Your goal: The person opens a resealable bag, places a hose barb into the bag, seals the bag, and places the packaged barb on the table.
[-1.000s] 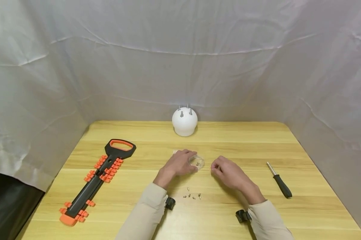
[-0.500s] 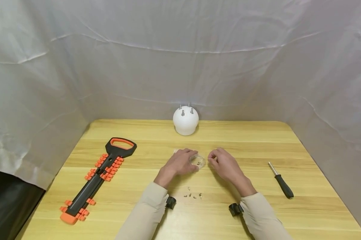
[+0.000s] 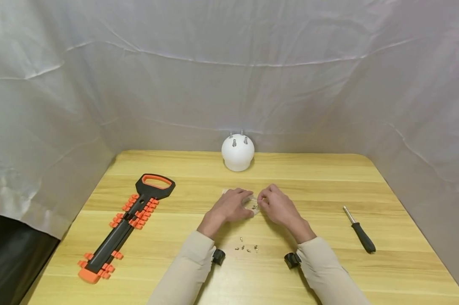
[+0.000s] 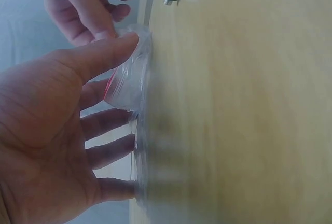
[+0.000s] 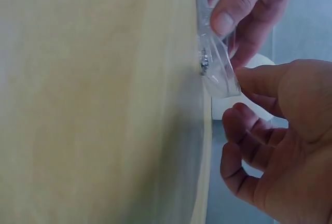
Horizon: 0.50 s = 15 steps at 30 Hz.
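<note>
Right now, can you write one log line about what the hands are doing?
left hand: holds bag on table | right hand: at bag's edge, grip unclear | loose screws: near wrists | screwdriver: untouched
</note>
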Tool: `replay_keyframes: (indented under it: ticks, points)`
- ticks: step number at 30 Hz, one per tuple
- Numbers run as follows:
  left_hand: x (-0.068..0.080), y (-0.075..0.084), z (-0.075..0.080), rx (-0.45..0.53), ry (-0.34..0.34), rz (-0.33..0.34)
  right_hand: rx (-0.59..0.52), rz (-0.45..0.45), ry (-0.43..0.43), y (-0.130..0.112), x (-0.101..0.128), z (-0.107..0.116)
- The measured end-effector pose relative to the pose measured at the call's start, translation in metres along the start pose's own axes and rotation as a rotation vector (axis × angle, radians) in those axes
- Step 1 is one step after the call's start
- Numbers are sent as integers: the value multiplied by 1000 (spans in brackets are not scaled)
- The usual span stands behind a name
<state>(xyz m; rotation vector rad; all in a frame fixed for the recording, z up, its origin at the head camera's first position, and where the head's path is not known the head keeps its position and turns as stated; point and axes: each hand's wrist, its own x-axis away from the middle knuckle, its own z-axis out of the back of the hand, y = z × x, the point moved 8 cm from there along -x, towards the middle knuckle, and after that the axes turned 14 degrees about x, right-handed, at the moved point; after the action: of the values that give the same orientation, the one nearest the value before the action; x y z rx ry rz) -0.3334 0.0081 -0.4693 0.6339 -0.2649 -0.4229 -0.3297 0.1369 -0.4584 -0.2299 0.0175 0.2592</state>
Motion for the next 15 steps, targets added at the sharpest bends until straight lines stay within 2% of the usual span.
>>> replay_keyframes:
  ticks: [5, 15]
  points:
    - [0, 1, 0, 0, -5, -1, 29, -5, -24, 1, -2, -4]
    - [0, 1, 1, 11, -9, -3, 3, 0, -21, 1, 2, 0]
